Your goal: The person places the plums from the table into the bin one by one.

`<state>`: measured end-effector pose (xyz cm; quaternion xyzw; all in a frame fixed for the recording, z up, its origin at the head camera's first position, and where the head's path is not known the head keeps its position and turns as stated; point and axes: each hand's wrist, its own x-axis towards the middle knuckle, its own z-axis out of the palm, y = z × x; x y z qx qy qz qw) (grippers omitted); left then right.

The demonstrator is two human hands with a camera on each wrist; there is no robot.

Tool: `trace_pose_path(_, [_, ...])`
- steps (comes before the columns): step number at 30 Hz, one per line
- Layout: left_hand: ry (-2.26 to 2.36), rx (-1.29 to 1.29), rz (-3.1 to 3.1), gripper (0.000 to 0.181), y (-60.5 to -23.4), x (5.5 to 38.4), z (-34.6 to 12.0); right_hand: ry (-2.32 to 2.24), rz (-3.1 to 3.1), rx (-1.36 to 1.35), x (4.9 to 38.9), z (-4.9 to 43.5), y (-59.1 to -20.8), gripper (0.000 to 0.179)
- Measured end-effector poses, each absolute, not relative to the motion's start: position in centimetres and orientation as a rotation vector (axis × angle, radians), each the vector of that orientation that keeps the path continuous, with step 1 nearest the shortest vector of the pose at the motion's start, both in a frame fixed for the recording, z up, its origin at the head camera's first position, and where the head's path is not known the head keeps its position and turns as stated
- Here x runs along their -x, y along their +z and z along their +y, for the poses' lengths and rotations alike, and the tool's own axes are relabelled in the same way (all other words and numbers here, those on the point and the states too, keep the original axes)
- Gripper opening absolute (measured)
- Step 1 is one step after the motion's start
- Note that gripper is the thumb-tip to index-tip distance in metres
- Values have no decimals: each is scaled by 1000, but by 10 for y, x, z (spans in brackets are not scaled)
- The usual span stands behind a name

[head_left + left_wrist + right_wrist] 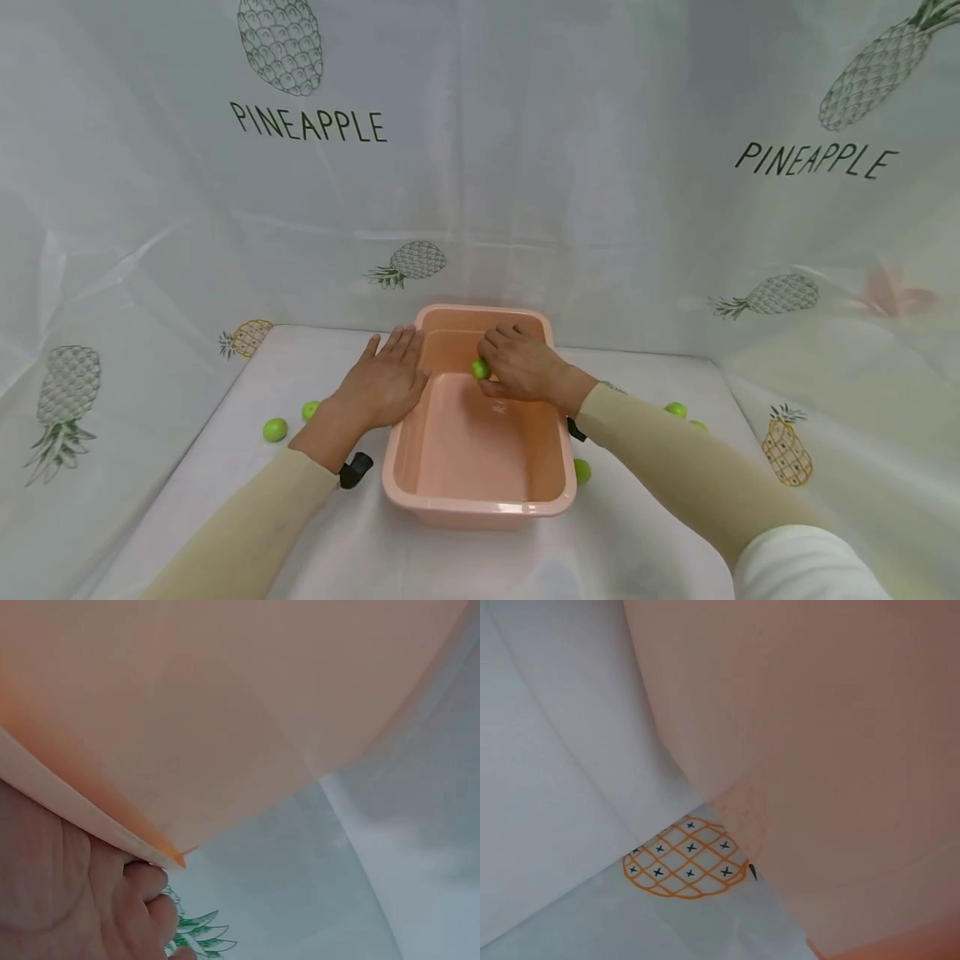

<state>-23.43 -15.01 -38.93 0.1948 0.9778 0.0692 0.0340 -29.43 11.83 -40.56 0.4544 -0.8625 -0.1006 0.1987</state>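
A pink plastic basin [480, 504] stands at the middle of the table, its inner floor bare. Over its far right part, my right hand [521, 367] holds a small green lime [481, 369] between thumb and fingers. My left hand [390, 379] rests on the basin's left rim with straight fingers pointing away. In the left wrist view, the palm and curved fingers of the left hand [75, 889] lie along the outside of the rim. The right wrist view shows the basin wall [817, 750] but not the right hand.
Left of the basin lie a lime [274, 429] and another lime [310, 409] near the left wrist. To the right are a lime [582, 471] beside the basin and a lime [676, 409] behind the forearm. A pineapple-printed sheet [525, 167] hangs behind the white table [637, 542].
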Motion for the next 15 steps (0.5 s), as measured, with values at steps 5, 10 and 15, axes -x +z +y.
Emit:
trace_pose_path(5, [169, -602, 3050, 70, -389, 232, -151, -302, -2362, -1269, 295, 116, -405, 36])
trace_pose_path(10, [174, -605, 3045, 70, -389, 231, -150, -320, -2356, -1258, 294, 117, -405, 37])
trace_pose_path(15, [188, -603, 3044, 70, -389, 231, -149, -335, -2405, -1241, 293, 118, -406, 43])
